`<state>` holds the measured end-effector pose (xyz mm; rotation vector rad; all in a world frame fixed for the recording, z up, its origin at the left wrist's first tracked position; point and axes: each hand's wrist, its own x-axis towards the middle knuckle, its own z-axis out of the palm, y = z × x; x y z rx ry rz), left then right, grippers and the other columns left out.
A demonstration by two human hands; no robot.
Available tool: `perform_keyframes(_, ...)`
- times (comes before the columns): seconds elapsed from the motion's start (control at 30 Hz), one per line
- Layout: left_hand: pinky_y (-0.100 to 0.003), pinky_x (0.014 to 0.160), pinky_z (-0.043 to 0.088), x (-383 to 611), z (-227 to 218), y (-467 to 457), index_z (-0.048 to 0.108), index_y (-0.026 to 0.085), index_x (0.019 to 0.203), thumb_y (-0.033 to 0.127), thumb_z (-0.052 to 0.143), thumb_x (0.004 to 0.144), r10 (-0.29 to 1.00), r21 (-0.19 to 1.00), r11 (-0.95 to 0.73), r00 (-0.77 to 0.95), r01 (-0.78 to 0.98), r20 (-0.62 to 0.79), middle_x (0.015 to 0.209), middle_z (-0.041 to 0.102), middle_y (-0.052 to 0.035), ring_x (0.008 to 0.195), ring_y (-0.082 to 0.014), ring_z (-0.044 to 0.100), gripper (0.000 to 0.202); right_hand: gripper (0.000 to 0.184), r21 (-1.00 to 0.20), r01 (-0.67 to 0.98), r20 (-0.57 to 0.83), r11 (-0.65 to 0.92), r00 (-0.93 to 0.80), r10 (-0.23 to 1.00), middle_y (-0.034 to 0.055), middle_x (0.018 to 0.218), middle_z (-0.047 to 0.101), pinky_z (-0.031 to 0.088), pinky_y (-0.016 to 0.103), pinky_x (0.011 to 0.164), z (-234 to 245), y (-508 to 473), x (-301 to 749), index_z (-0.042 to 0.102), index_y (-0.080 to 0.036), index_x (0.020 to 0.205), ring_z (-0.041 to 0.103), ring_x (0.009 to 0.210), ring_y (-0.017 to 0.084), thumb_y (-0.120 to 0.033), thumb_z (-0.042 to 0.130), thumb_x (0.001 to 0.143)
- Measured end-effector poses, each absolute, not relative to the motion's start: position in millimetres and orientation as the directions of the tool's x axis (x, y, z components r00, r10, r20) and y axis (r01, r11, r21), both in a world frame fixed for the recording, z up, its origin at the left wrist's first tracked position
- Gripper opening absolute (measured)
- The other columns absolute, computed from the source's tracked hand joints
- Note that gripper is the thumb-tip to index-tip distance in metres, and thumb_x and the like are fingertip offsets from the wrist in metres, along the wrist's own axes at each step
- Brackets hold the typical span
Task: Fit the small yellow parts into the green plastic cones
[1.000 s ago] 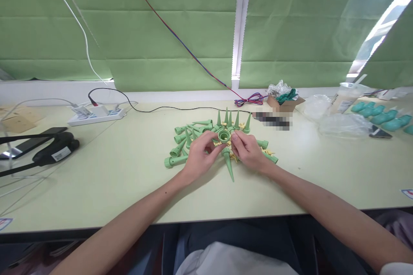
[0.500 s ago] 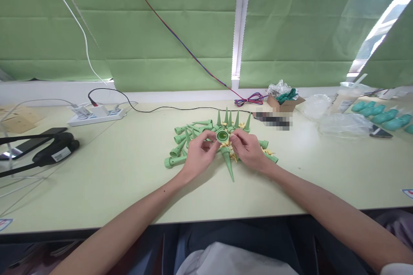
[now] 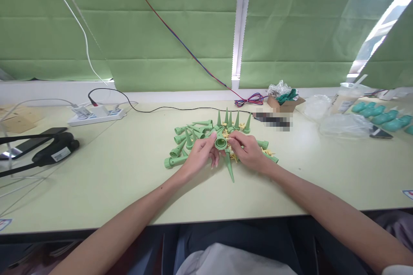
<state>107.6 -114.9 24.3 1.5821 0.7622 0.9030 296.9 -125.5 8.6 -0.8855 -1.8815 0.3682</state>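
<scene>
My left hand [image 3: 203,151] grips a green plastic watering spike [image 3: 221,143] between thumb and fingers, its round open mouth tilted towards me. At the right side of that mouth, my right hand [image 3: 245,148] has thumb and forefinger pinched together; whatever is between them is too small to make out. Beneath and behind both hands lies a pile of similar green spikes [image 3: 176,162]. Several stand point up at the back, such as one spike [image 3: 248,123]. Another spike [image 3: 229,167] points towards me. Small yellow plastic parts [image 3: 268,152] are scattered among them.
A power strip [image 3: 97,116] and a black strapped device [image 3: 56,148] are at the left. Towards the back right stand a cardboard box [image 3: 284,105], a drink cup [image 3: 343,99], plastic bags [image 3: 345,125] and teal objects [image 3: 385,116]. A black cable [image 3: 167,108] crosses the table.
The held spike's mouth has tipped towards me and dropped slightly. My left fingers have shifted around it, some now extended below. My right hand stays by the rim.
</scene>
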Motion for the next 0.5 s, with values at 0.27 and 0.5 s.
perform_keyframes(0.27, -0.028, 0.046, 0.045, 106.9, 26.8, -119.0, 0.053, 0.017, 0.067, 0.062, 0.042, 0.098, 0.835, 0.963, -0.259, 0.517, 0.069, 0.187, 0.051, 0.059, -0.0012, 0.043, -0.0135, 0.053, 0.055, 0.030, -0.613, 0.417, 0.637, 0.672, -0.242, 0.732, -0.0029, 0.062, 0.052, 0.036, 0.027, 0.054, 7.4, -124.2, 298.8, 0.052, -0.024, 0.086, 0.044, 0.053, 0.013, -0.044, 0.041, 0.105)
perform_keyframes(0.5, -0.025, 0.046, 0.041, 106.5, 28.8, -120.8, 0.055, 0.018, 0.082, 0.055, 0.048, 0.098, 0.806, 0.920, -0.375, 0.530, 0.111, 0.265, 0.051, 0.053, 0.0035, 0.044, -0.0128, 0.052, 0.041, 0.032, -0.640, 0.410, 0.621, 0.650, -0.224, 0.751, -0.0041, 0.059, 0.046, 0.034, 0.028, 0.053, 7.6, -124.2, 299.9, 0.046, -0.024, 0.081, 0.040, 0.051, 0.013, -0.045, 0.040, 0.105)
